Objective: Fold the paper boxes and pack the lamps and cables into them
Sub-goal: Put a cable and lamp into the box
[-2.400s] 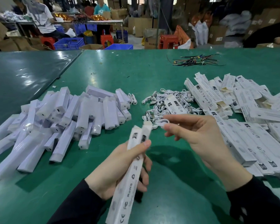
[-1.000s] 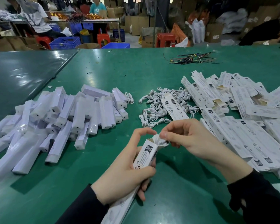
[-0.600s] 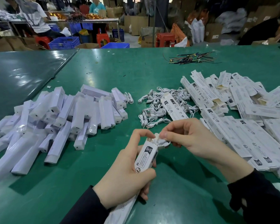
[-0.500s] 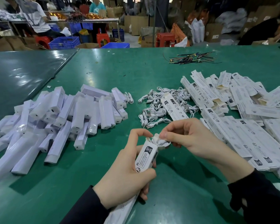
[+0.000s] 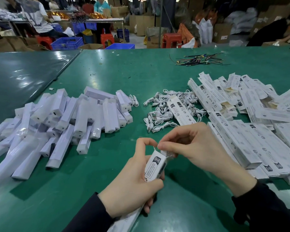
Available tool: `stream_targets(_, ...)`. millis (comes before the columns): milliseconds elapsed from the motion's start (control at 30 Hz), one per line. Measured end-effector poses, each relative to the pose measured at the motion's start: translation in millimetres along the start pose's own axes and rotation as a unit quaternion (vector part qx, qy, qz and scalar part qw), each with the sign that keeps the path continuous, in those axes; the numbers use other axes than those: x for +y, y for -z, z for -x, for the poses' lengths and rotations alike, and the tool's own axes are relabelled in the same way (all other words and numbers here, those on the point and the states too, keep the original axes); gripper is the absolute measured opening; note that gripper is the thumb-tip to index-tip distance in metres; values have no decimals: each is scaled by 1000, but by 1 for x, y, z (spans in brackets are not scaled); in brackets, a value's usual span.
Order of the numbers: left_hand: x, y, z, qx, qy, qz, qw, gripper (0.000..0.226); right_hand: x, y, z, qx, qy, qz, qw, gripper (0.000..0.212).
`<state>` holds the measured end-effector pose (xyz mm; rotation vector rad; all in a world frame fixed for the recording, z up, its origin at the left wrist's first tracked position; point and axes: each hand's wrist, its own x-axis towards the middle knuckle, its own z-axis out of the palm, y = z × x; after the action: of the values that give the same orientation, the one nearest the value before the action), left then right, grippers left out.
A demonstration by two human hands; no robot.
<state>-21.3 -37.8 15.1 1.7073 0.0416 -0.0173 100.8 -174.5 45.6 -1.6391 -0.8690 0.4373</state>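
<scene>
Since a moment ago your right hand [image 5: 196, 148] has pushed the white cable almost wholly into the box [image 5: 155, 166]; only a crinkled bit shows at the open top end. Your left hand [image 5: 132, 186] wraps the long, narrow printed paper box, thumb arched over its mouth, holding it tilted above the table [image 5: 149, 71]. Your right fingertips [image 5: 161, 145] pinch tight on the cable end at that mouth.

One box in hand, two hands at work. At left lies a heap of lamps [image 5: 60, 121], too many to count exactly: smooth white bars, some in glossy clear wrap. At centre sits a tangle of coiled white cables [image 5: 159, 114] with one flat box [image 5: 181, 109] lying across it. At right spreads a loose pile of boxes [image 5: 244, 118], thin white card with black print, several with flaps open showing brown inside.

A small bundle of coloured wires [image 5: 199, 61] lies farther back. Green, slightly shiny matting covers the table. Behind it, a workshop: cardboard cartons, blue crates [image 5: 67, 43], red stools [image 5: 172, 40], seated workers.
</scene>
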Motion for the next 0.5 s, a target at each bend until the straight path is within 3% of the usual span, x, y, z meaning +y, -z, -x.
stream_targets(200, 1, 4, -1, 18, -10, 9, 1000, 58, 2, -1, -3, 26, -106, -118, 987, 12)
stream_targets(367, 1, 2, 0, 13, -18, 4, 1000, 57, 7, -8, -2, 40, -120, -122, 984, 6)
stream_targets(500, -1, 4, -1, 24, -22, -8, 999, 57, 7, -12, 0, 34, -77, -95, 992, 8)
